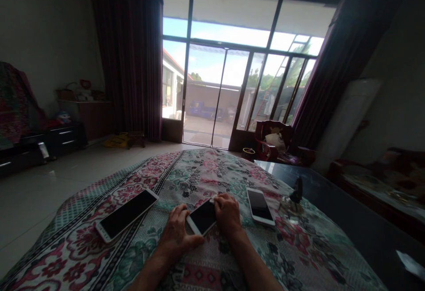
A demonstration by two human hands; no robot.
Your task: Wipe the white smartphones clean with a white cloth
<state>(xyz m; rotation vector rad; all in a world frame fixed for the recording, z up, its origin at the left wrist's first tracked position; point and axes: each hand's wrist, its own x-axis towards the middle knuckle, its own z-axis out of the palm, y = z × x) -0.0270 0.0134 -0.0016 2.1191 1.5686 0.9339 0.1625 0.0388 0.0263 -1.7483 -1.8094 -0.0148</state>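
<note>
I count two hands at work in my feed and three phones laid out before them, every screen dark. The middle phone (202, 216) sits between the hands, tilted on a slant across the patterned cloth (79, 246), and both hands are grasping it. My left hand (177, 229) spans its near left end, fingers along the upper side and thumb stretched beneath the lower edge; my right hand (228, 213) is curled over the far right end, hiding that end from me. A small bit of white shows at the right fingertips, and I cannot tell whether it belongs to the phone. One white-framed phone, the left phone (128, 215), lies screen up near the left hand, untouched and slanting up to the right. Another, the right phone (260, 205), lies screen up just beside the right hand, also untouched. Beyond it I see one clear object (290, 205) with a dark upright part, too dim for me to name. One dark counter (348, 202) runs along the cloth's right side, with one pale slip (411, 262) near its edge. Farther off I count two curtains (129, 61), one on each side of a glass doorway (212, 96), and one wooden armchair (262, 132) by the right curtain.
</note>
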